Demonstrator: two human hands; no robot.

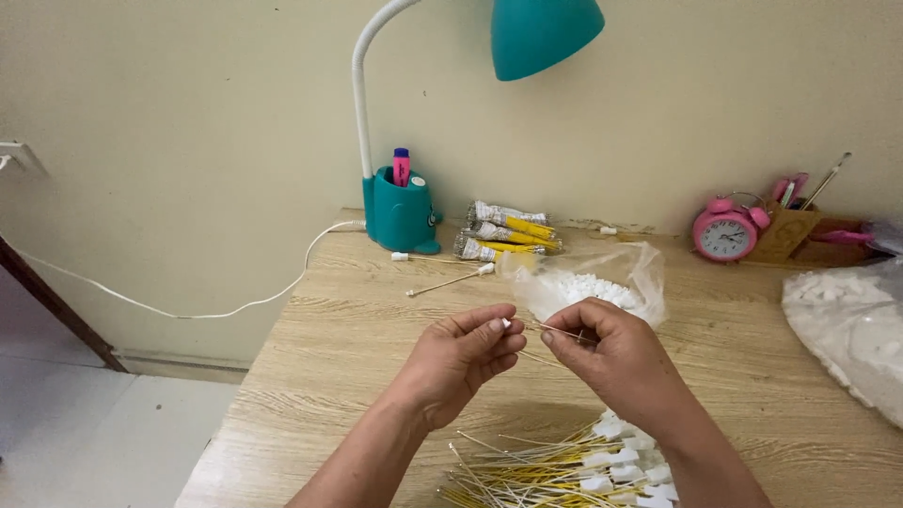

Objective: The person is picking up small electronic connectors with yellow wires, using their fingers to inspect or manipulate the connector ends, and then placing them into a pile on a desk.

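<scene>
My left hand [458, 360] pinches a small white plastic cap [505, 324] between thumb and forefinger. My right hand [613, 355] grips a thin yellow wire [557, 330] whose tip points at the cap, almost touching it. Both hands hover over the wooden desk [357, 339]. Just behind them an open clear bag of white caps [593, 285] lies on the desk. Below my wrists, at the front edge, sits a pile of yellow wires with white caps fitted [564, 466].
A teal desk lamp [406, 202] with a pen holder stands at the back, its white cord [188, 310] trailing off left. Bundles of wrapped wires [503, 231], two loose capped wires [450, 279], a pink alarm clock [725, 230], a wooden organiser [800, 232] and another bag of white pieces [851, 325] lie around.
</scene>
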